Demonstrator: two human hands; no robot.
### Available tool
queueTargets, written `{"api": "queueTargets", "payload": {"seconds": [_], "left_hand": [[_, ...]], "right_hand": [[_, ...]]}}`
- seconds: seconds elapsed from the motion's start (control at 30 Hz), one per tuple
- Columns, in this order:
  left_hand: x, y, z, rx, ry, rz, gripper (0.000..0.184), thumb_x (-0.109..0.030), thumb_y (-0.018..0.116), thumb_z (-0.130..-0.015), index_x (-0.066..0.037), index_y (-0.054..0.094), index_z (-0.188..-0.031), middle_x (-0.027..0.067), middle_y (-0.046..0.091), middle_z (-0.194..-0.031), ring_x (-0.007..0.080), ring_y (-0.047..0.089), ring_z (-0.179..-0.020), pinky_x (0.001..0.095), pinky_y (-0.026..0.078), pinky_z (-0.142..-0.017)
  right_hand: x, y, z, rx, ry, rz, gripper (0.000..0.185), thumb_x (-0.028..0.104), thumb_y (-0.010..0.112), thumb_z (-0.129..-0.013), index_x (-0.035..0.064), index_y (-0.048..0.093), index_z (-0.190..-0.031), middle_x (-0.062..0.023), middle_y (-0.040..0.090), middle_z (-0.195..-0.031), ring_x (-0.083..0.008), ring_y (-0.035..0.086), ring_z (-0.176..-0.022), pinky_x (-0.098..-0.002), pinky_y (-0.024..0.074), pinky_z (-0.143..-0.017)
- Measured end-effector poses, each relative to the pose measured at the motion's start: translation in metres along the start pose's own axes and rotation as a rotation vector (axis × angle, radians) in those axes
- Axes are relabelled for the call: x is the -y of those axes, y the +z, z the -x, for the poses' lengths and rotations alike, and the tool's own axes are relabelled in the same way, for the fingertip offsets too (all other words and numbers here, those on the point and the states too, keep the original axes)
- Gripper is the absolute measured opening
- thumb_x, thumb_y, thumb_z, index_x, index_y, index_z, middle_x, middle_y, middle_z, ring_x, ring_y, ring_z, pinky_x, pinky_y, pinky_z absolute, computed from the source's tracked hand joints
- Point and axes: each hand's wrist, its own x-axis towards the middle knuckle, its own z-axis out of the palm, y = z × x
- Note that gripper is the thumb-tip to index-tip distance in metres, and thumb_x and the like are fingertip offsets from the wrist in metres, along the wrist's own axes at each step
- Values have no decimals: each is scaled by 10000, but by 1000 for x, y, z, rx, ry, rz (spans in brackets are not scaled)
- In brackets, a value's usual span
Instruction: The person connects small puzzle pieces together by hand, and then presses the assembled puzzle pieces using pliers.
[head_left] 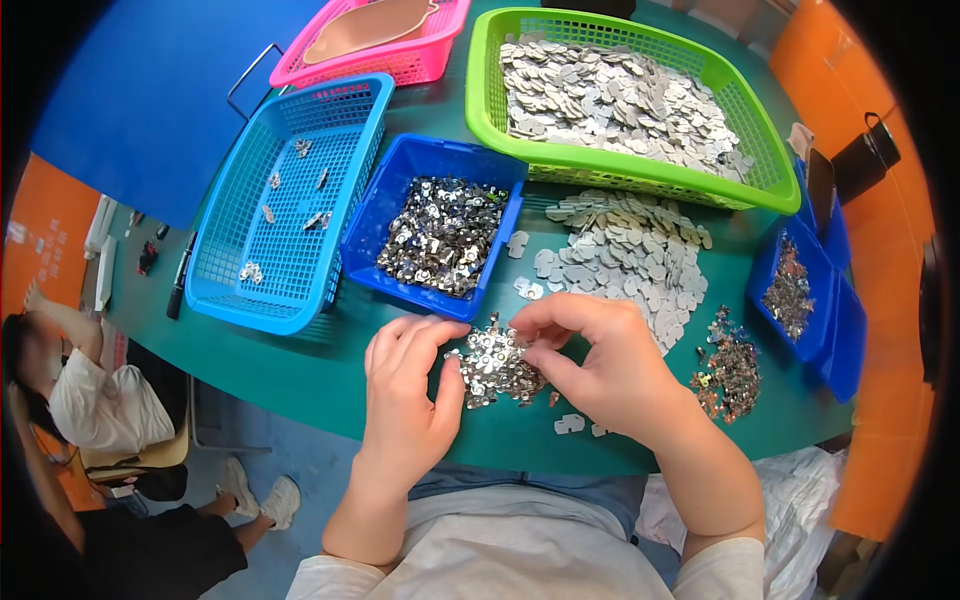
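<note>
A small heap of shiny metal parts (493, 368) lies on the green table between my two hands. My left hand (408, 385) is at the heap's left side, thumb and fingers apart, with nothing visible between them. At the upper right of the heap, my right hand (590, 350) has its thumb and index finger close together; whatever they hold is too small to make out. Behind my left hand stands a dark blue bin (505, 235) of similar shiny parts. Flat grey metal pieces (640, 265) are piled beyond my right hand.
A green basket (640, 170) holds many flat pieces. To the left are a light blue basket (205, 290) and a pink basket (425, 65). Small parts (730, 375) and blue bins (845, 340) are at the right. Another person (110, 400) sits at the far left.
</note>
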Motion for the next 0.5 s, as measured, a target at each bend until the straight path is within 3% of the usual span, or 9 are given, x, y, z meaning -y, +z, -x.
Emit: {"api": "queueTargets", "payload": {"seconds": [0.17,0.23,0.37,0.5], "left_hand": [[-2,-3,2,38,-24,93,249,1,626,-834,-58,669,-1073,90,687,-1039,302,592,-1040,414,405,-959],[-2,-5,4,44,-53,142,236,-1,631,-836,-60,672,-1061,82,690,-1034,293,599,-1031,404,407,-956],[1,-11,5,-1,-37,127,271,19,654,-811,-36,679,-1075,102,694,-1046,280,617,-1027,373,441,-943],[-5,-21,6,86,-45,26,373,4,730,-750,-15,672,-1118,125,672,-1122,276,604,-1079,369,457,-944]], "right_hand": [[0,0,1,3,75,-104,200,-56,684,-831,-29,688,-1029,-106,733,-894,-171,722,-828,-294,572,-759],[-2,0,1,-112,25,-7,197,-59,678,-832,-22,688,-1025,-120,731,-900,-189,728,-823,-297,574,-752],[-6,-3,1,-120,-21,142,215,-49,696,-819,-12,685,-1030,-122,721,-902,-217,718,-821,-310,572,-755],[-5,-3,2,18,-14,251,316,-18,762,-760,10,671,-1061,-117,686,-945,-244,674,-853,-341,558,-776]]}}
